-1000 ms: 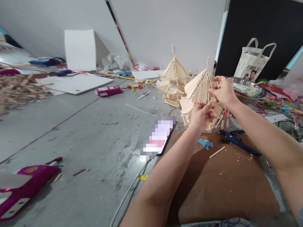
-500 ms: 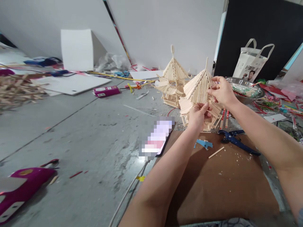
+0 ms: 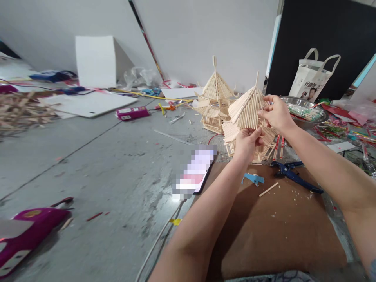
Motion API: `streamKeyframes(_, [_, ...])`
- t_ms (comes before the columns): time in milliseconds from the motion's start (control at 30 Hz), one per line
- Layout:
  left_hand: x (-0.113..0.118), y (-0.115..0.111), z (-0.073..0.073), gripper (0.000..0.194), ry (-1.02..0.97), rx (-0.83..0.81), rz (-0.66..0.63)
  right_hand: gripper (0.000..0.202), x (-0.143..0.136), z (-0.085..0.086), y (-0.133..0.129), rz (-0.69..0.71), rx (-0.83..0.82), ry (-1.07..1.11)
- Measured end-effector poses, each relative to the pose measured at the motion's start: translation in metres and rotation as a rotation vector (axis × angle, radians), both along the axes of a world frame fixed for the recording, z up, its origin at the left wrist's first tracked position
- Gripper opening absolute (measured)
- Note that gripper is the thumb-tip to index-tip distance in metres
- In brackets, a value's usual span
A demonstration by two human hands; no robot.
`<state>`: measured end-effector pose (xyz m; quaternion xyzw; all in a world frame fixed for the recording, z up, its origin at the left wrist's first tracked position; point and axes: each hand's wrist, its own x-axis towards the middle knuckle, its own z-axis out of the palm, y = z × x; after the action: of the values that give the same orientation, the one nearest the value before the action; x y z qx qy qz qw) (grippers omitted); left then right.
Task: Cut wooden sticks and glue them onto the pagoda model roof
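A pointed roof [image 3: 246,107] made of pale wooden sticks, with one thin stick rising from its peak, sits over the lower tier [image 3: 230,133] of a small stick pavilion. My left hand [image 3: 247,144] grips the roof's front bottom edge, thumb pointing right. At the roof's right side, my right hand [image 3: 277,113] holds the sloping edge between thumb and fingers. Some of the left fingertips are hidden from view. Close behind to the left stands a second stick pavilion [image 3: 216,88], with a looped finial on top.
Brown board [image 3: 279,227] lies in front, bearing blue-handled pliers [image 3: 296,178], a loose stick [image 3: 268,189] and blue scraps [image 3: 254,179]. A phone [image 3: 196,170] with a cable lies left. Behind right are a metal bowl [image 3: 321,117] and tote bag [image 3: 310,78]. A magenta tool [image 3: 32,231] lies lower left.
Almost nothing differs. Both hands keep their hold on the stick roof, and the fingers have shifted only very slightly.
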<state>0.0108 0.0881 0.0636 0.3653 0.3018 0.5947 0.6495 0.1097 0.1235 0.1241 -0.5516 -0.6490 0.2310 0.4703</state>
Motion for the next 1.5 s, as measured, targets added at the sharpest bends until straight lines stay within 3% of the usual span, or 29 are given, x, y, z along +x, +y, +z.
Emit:
streamKeyframes(600, [-0.002,0.005,-0.006,0.028,0.030,0.038,-0.018,0.040,0.000,0.003,-0.002,0.034,-0.033,0.071])
streamKeyframes(967, [-0.005,0.006,-0.006,0.027,0.027,0.056,-0.033,0.029,0.011,0.015,-0.018,0.038,-0.034,0.001])
streamKeyframes(1133, [-0.005,0.005,-0.003,0.026,0.030,0.032,-0.032,0.022,0.023,0.014,-0.029,0.008,0.017,-0.025])
streamKeyframes(1500, [-0.005,0.007,-0.002,0.027,0.038,0.007,-0.040,0.016,0.044,0.002,-0.052,-0.014,-0.037,-0.058])
